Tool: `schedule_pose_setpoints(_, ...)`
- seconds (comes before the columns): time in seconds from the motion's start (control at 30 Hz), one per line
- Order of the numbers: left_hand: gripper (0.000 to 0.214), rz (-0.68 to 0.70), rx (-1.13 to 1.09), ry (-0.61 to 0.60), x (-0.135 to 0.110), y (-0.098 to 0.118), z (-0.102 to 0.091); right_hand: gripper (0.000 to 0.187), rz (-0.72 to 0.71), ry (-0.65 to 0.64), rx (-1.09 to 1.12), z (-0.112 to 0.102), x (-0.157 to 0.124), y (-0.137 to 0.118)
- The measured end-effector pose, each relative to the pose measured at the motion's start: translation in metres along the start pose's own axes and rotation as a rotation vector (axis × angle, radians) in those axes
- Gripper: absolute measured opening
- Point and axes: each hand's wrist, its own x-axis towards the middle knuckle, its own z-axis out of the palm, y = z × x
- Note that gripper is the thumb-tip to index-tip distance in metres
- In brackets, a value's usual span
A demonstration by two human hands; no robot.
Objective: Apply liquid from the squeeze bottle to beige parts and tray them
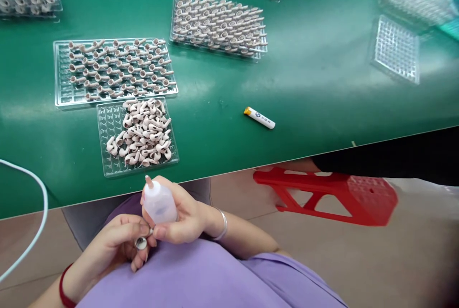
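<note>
My left hand point(120, 241) is closed on a small white earbud shell point(141, 243), pinched between thumb and fingers with its round open end showing. Wrapped round a translucent white squeeze bottle point(160, 203) is my right hand point(186, 214); the bottle's narrow nozzle points up and toward the table. Both hands meet in front of my body, below the table edge, and the right thumb lies close to the shell's stem. Just beyond them, a clear tray point(111, 126) carries a loose heap of earbud shells point(145, 133).
Behind the heap, a larger clear tray point(61, 93) holds rows of shells. More filled trays point(218, 26) stand farther back. A white lighter point(263, 119) lies mid-table on the green tabletop point(215, 131). A red stool point(322, 193) and another person's dark sleeve point(387, 155) are at right; a pale cable point(43, 203) curves at left.
</note>
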Motion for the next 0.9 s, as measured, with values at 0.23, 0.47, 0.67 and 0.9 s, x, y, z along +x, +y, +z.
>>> schedule_pose_setpoints(0.23, 0.033, 0.014, -0.032, -0.052, 0.0099, -0.0075, -0.0082, 0.048, -0.033, 0.023, -0.09, -0.0045, 0.0024, -0.0007)
schedule_pose_setpoints(0.47, 0.029, 0.004, 0.001, -0.023, 0.0031, -0.0013, -0.0021, 0.052, -0.013, 0.021, -0.097, -0.0064, 0.0032, 0.0041)
schedule_pose_setpoints(0.67, 0.027, 0.045, 0.023, 0.023, 0.0038, -0.0054, -0.0018, 0.051, 0.004, 0.028, -0.106, -0.0052, 0.0036, 0.0033)
schedule_pose_setpoints(0.9, 0.026, 0.069, 0.044, 0.034, 0.0026, -0.0059, -0.0005, 0.047, -0.014, -0.013, 0.005, -0.005, 0.0016, 0.0059)
